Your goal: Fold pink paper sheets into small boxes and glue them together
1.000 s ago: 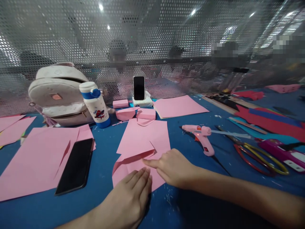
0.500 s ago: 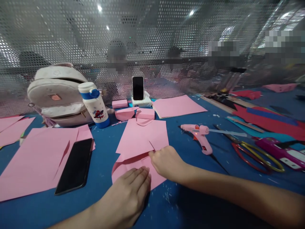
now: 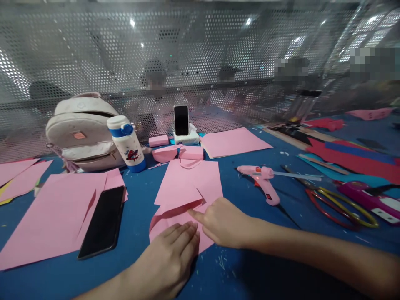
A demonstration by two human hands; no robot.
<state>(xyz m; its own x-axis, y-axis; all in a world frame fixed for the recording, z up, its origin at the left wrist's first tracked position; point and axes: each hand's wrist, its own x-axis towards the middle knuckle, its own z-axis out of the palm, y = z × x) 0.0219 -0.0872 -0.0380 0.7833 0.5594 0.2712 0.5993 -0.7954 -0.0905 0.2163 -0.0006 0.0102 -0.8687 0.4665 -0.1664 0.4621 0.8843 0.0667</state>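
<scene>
In the head view a folded pink paper point(image 3: 162, 225) lies on the blue table, its near flap turned over. My left hand point(image 3: 175, 252) rests flat on that flap, fingers together and stretched out. Beside it, my right hand point(image 3: 220, 221) touches the paper with its index finger extended along the fold; its other fingers curl under, partly hidden. Just beyond the fold another pink sheet point(image 3: 190, 177) lies with its near edge lifted. Right of it sits a pink glue gun point(image 3: 261, 177) with a clear glue stick in its back.
Left are a black phone point(image 3: 101, 223), pink sheets point(image 3: 59, 212), a bottle point(image 3: 128, 146) and a backpack point(image 3: 84, 133). A phone point(image 3: 181, 121) leans on a tissue pack point(image 3: 186, 137) at the back. Scissors point(image 3: 343, 208) and a purple tool point(image 3: 370, 200) lie right.
My right hand has slid slightly left and nearer along the fold, its index finger now stretched out. My left hand stays on the paper. The view has tilted slightly upward.
</scene>
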